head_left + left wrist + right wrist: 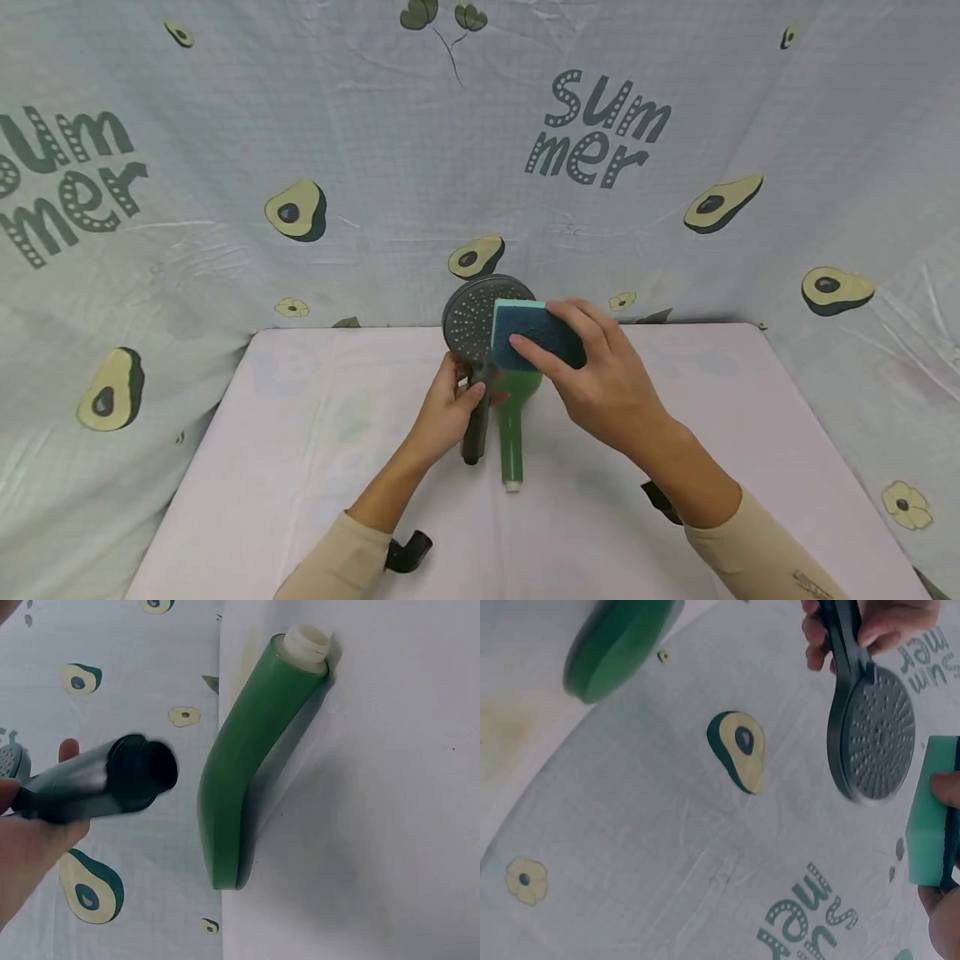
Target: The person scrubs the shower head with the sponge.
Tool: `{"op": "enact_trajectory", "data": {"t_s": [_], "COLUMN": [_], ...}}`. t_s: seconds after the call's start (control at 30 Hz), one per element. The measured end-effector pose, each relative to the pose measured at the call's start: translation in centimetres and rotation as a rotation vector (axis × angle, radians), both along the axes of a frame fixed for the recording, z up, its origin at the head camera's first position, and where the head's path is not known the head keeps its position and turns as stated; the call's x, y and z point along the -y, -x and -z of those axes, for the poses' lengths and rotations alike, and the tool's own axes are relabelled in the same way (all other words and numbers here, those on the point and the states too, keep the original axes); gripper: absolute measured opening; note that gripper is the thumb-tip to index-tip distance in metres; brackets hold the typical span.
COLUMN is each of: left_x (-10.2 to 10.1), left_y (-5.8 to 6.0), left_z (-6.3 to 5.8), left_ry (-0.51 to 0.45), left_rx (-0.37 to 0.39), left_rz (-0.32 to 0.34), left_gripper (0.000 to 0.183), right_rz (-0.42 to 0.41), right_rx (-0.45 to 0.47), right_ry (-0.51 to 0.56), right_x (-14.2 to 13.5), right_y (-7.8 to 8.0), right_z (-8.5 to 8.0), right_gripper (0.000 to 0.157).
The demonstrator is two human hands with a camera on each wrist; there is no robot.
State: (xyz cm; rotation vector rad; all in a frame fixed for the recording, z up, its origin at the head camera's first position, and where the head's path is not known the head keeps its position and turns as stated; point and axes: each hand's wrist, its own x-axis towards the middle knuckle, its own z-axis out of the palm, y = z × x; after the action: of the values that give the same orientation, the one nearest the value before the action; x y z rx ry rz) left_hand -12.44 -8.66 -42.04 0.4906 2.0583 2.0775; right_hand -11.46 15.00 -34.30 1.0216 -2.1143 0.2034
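My left hand (447, 406) grips a dark grey shower head (471, 321) by its handle, raised above the table with the nozzle face toward me. In the left wrist view the open threaded end of its handle (146, 774) shows. My right hand (611, 379) pinches a sponge (543, 335) between thumb and fingers, its dark blue scouring side facing me. The sponge's teal foam side (928, 817) faces the shower head in the right wrist view, with a gap between them. A green shower head (511, 433) with a white threaded end lies on the table behind them.
A pale cloth covers the table (322, 467), and a printed curtain (375, 167) hangs behind it. A black bent pipe piece (409, 552) lies by my left forearm. Another dark object (662, 502) is partly hidden by my right forearm.
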Motion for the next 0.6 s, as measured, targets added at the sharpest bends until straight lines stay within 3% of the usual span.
{"op": "enact_trajectory", "data": {"t_s": [0.13, 0.2, 0.4, 0.6], "left_x": [0.2, 0.2, -0.4, -1.0], "left_y": [0.3, 0.5, 0.8, 1.1], "left_z": [-0.4, -0.7, -1.8, -2.1], "left_ry": [-0.080, -0.132, -0.237, -0.283], "left_rx": [0.011, 0.038, 0.134, 0.135], "left_rz": [0.030, 0.024, -0.075, -0.142], "left_gripper": [0.073, 0.076, 0.035, 0.038], "right_rz": [-0.014, -0.010, 0.006, -0.004], "right_rx": [0.038, 0.055, 0.089, 0.082], "right_ry": [0.058, 0.067, 0.073, 0.079], "right_x": [-1.0, -1.4, -2.4, -2.9], "right_y": [-0.2, -0.2, -0.3, -0.3], "right_z": [0.0, 0.1, 0.7, 1.4], "right_gripper": [0.040, 0.037, 0.038, 0.037]}}
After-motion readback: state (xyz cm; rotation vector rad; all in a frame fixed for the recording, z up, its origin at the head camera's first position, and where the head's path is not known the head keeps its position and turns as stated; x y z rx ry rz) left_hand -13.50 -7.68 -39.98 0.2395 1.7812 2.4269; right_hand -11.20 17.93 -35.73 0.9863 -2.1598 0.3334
